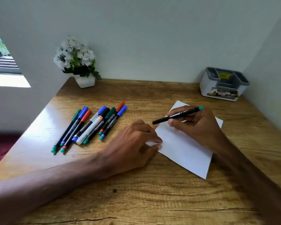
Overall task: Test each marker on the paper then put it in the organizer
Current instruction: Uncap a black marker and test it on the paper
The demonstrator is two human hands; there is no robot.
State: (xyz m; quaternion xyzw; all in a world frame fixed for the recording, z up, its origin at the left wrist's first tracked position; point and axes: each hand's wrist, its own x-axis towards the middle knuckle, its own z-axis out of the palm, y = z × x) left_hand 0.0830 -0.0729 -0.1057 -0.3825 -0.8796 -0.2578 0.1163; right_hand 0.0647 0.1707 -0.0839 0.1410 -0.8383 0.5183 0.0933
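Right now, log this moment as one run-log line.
phase: test | right hand: on paper, holds green-ended marker | left hand: pinches paper edge | spare markers: on table | organizer: no markers showing

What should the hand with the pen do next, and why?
Probably tilt the marker down and draw a short line on the paper. The right hand grips it just above the sheet, the left hand holds the paper's corner steady, and the paper looks blank, so this marker seems untested.
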